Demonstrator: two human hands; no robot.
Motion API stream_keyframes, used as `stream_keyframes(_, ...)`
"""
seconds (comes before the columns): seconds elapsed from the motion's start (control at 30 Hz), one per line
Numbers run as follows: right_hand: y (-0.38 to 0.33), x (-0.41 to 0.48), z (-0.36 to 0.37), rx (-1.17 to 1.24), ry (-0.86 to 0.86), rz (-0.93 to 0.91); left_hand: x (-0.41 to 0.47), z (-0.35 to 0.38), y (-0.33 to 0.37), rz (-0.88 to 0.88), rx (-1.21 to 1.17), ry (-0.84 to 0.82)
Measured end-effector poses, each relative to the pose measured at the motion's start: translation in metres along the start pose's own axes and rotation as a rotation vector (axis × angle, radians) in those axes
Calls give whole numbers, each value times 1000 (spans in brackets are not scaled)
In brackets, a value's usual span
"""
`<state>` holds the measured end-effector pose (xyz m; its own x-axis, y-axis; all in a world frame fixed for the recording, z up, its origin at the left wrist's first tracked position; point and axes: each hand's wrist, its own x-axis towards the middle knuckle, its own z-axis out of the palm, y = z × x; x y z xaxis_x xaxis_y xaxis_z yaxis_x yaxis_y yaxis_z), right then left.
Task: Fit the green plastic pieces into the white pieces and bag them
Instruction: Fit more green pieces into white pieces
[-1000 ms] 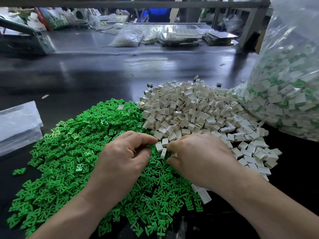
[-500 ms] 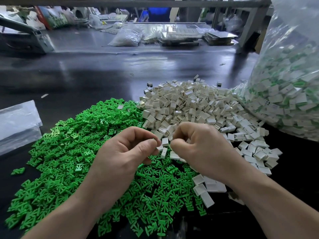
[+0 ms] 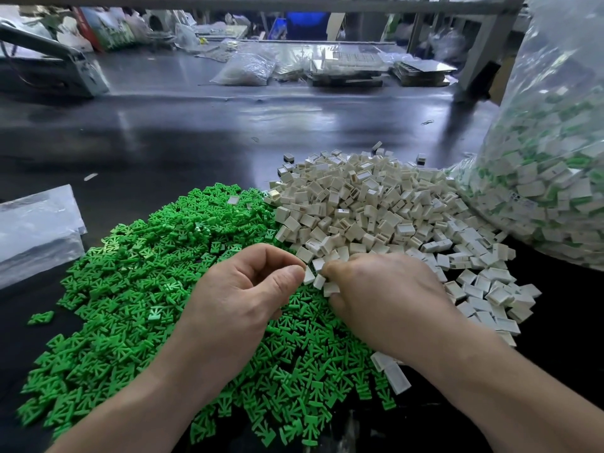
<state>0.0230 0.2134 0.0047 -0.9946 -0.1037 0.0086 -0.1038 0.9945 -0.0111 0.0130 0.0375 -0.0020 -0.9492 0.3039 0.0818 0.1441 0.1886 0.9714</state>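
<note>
The person's left hand [image 3: 248,299] hovers over the near middle of the dark work surface [image 3: 196,142]. Its fingers are curled in, and the tips of thumb and forefinger pinch a white piece [image 3: 309,275]. The right hand [image 3: 389,299] sits just beside it, knuckles up and fingers tucked under. A second white piece [image 3: 330,288] shows clamped between its thumb and the curled fingers. The fingertips of the two hands nearly touch where the two heaps meet. The green pieces [image 3: 147,282] lie in a broad heap spreading from the near edge toward the left side of the surface, under both forearms. The white pieces [image 3: 376,207] form a heap right of centre, touching the green heap. A big clear bag [image 3: 555,191] packed with white-and-green parts stands at the right edge, against the white heap. Flat clear bags [image 3: 36,230] lie at the left edge, apart from the green heap. A small filled bag [image 3: 245,68] rests near the far edge
</note>
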Motion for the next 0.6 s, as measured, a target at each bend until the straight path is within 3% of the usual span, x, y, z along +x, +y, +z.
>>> stream_keyframes(0.13, 5, -4, 8, 151, 120, -58, 2, -1, -2, -35, -66, -6)
stream_keyframes(0.27, 12, -10, 6, 703, 217, -124, 6, -3, -6, -53, -189, -24)
stream_keyframes(0.5, 9, -10, 1, 1361, -127, -90, 4, -3, -1, -7, -340, -57)
stream_keyframes(0.6, 9, -8, -1, 1494, -180, -2, 4, -3, 0, -3, -372, -36)
